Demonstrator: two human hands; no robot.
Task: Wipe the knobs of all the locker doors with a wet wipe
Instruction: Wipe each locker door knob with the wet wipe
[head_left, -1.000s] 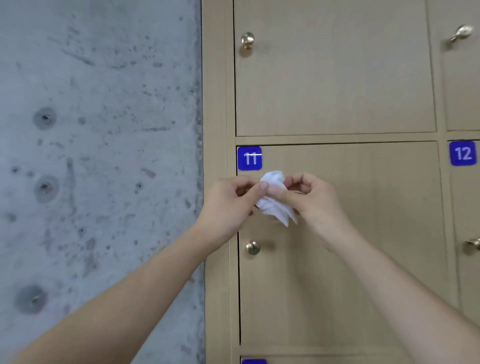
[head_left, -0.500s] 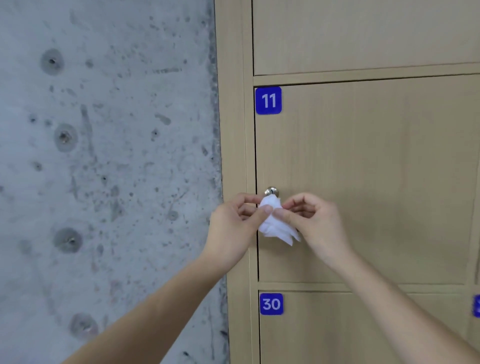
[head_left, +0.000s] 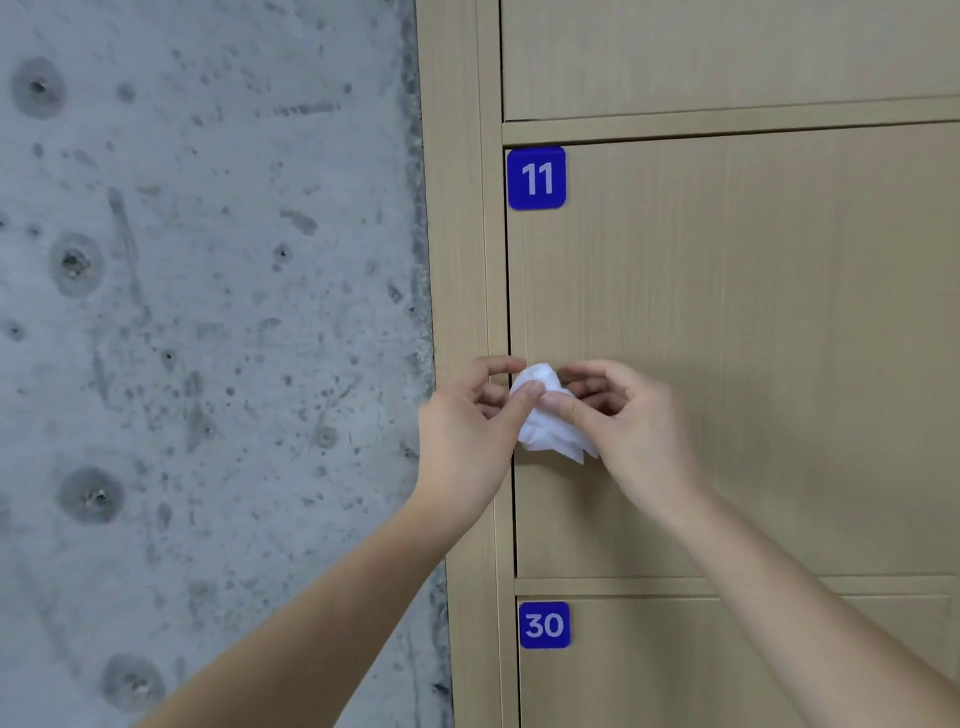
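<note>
You held the wet wipe (head_left: 545, 421) bunched between both hands against the door of locker 11.

The wipe was a crumpled white wad at the left edge of the door marked 11 (head_left: 727, 338), about halfway down, with its loose end hanging below your fingers. Your left hand (head_left: 467, 431) had its thumb pressed onto the wad and its forefinger curled over the top, pinching it. Your right hand (head_left: 634, 421) pinched it from the other side, thumb laid across the front and fingers curled behind. The two thumbs nearly met on the wipe. The knob of this door was hidden behind the wipe and your fingers. A blue plate reading 11 (head_left: 536, 178) sat at the door's upper left corner; a plate reading 30 (head_left: 544, 625) marked the door below. The bare concrete wall (head_left: 208, 338) ran beside the locker frame (head_left: 460, 208) on your left.
</note>
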